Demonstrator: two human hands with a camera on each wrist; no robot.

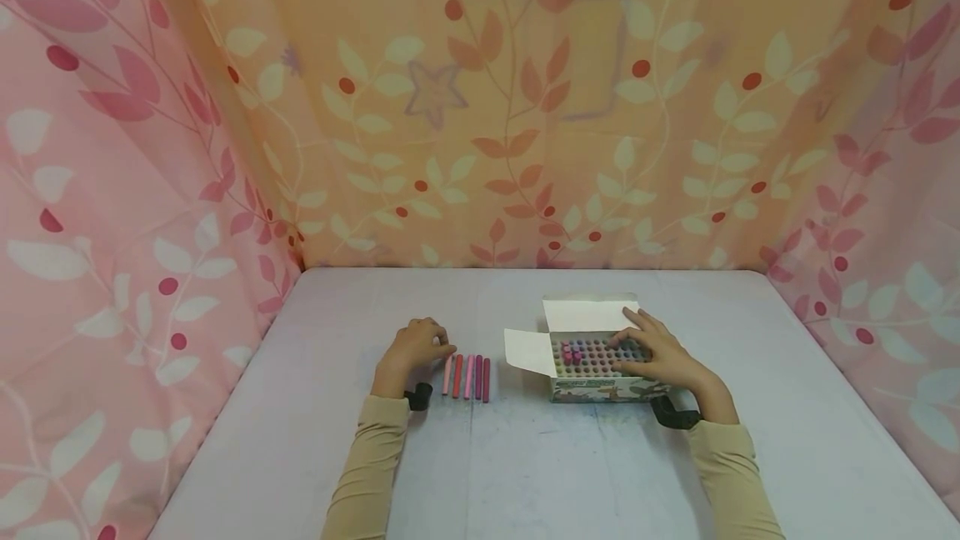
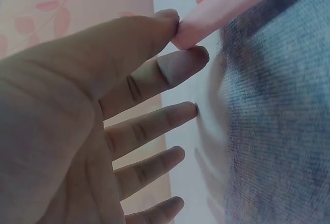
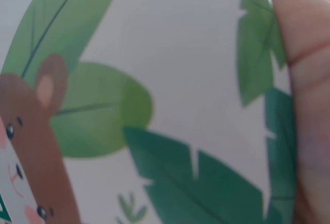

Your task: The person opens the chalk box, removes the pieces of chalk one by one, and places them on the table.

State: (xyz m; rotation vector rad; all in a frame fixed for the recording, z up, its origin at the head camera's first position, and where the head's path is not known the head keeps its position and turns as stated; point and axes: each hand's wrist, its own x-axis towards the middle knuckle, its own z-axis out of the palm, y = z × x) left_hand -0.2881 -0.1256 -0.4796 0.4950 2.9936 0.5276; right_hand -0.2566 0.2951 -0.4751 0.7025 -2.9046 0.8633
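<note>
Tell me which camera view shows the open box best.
The head view: it shows the box nearly whole, with raised white flaps and rows of holes, though the right hand covers part. The right wrist view shows only a close-up of its printed side. The left wrist view shows none of it.

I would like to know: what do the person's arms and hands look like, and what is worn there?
The left sleeve and right sleeve are plain tan, ending near the wrists. A dark attachment shows at the left wrist, another at the right. The left hand and right hand wear no gloves.
</note>
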